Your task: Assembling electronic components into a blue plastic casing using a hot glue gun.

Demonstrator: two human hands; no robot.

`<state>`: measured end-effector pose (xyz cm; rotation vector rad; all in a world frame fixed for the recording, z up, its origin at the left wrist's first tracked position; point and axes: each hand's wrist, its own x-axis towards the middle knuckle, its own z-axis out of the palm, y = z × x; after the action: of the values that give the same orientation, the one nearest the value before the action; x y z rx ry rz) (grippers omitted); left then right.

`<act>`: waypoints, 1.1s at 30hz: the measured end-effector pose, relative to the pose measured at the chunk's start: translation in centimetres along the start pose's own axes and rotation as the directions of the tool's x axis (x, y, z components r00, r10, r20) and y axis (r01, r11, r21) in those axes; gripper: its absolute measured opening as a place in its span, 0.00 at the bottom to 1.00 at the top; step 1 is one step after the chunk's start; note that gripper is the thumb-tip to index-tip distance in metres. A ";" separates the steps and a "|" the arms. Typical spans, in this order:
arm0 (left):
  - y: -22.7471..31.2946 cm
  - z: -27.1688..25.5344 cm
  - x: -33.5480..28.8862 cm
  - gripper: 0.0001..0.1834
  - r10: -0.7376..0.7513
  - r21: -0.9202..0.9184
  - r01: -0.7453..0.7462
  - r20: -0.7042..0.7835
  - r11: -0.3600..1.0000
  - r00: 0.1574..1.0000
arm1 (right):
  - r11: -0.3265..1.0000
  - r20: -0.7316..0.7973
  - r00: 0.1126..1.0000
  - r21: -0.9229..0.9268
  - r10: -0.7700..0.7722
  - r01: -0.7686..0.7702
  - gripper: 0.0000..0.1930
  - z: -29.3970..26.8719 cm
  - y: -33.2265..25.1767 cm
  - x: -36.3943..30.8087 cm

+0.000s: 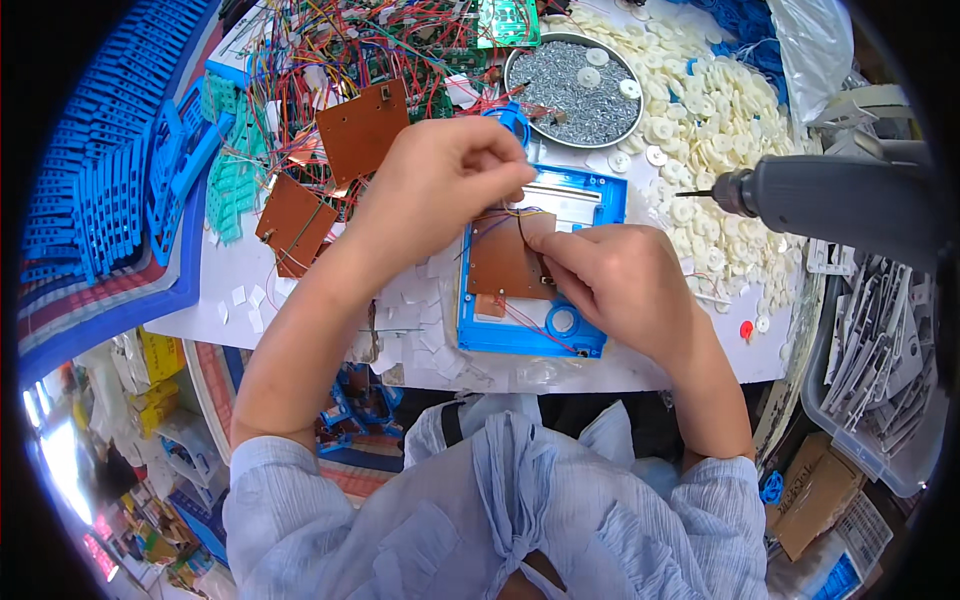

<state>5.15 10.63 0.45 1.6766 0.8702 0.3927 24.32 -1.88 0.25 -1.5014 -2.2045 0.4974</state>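
On the worktable lies a blue plastic casing [612,200], open side up. A brown circuit board [505,262] sits in it, with thin coloured wires [508,212] crossing its far edge. Above the casing's far left part, my left hand [450,180] is closed in a pinch; whatever lies between its fingertips is too small to make out. My right hand [625,285] reaches over the casing's right side, its fingers closed at the board's right edge. Red wires [525,318] run through the near part of the casing, beside a round blue ring [563,320].
Loose brown boards [362,130] and tangled wires lie at the far left, near stacked blue frames [110,160]. Beyond the casing stands a round tray [640,110] of screws. Cream plastic discs [720,130] pile at the right, under a power screwdriver [840,195]. A bin [870,450] holds metal strips.
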 end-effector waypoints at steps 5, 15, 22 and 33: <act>-1.4 2.4 0.8 0.08 0.453 0.518 -0.404 0.036 0.753 0.891 | 0.990 -0.186 0.981 -0.113 0.061 -0.083 0.05 -0.4 0.4 -0.2; -2.7 3.6 0.5 0.09 0.529 0.537 -0.427 -0.042 0.727 0.847 | 0.901 -0.095 0.994 -0.425 0.048 -0.084 0.04 -0.1 0.9 1.6; -2.9 3.9 0.6 0.09 0.547 0.575 -0.439 -0.017 0.690 0.837 | 0.908 0.198 0.951 -0.303 -0.238 0.290 0.03 -1.8 -1.0 2.8; -3.5 3.9 0.4 0.04 0.570 0.551 -0.490 0.032 0.675 0.821 | 0.999 -0.018 0.999 -0.043 -0.031 0.030 0.05 -0.4 0.9 -0.7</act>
<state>6.82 8.46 -4.07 2.4745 0.5954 0.7253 25.51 -2.19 0.01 -1.4850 -2.2332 0.4275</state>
